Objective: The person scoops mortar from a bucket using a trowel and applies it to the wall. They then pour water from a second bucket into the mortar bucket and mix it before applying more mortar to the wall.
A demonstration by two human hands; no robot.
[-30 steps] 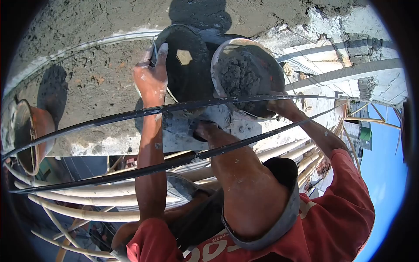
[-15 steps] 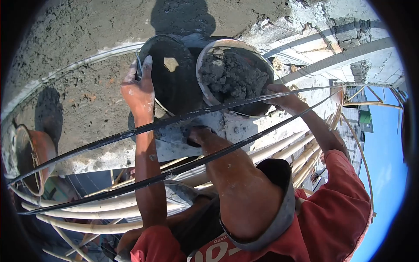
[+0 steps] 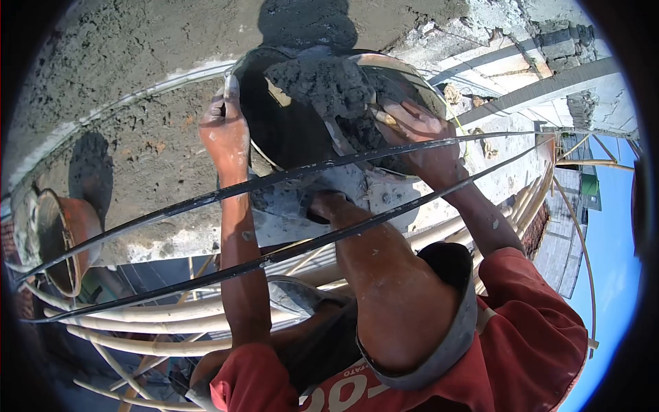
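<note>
My left hand (image 3: 225,130) is closed on the left rim of a dark bucket (image 3: 274,141), which tilts slightly. In my right hand (image 3: 422,137) is what looks like a tool's light handle (image 3: 386,118), held over a second bucket (image 3: 412,69) beside the first. A heap of wet grey mortar (image 3: 326,86) lies between the two, across their adjoining rims and partly over the dark bucket's opening. The tool's blade is mostly hidden under the mortar.
An orange-brown bucket (image 3: 79,237) lies tipped at the left. Fresh mortar (image 3: 137,55) covers the surface behind. Two dark straps cross the view. Bamboo poles (image 3: 165,328) run below the ledge, and a grey beam (image 3: 535,93) stands at the right.
The mortar heap has moved left, out of the second bucket toward the dark one. My right hand has come inward over the second bucket, and its light handle now shows.
</note>
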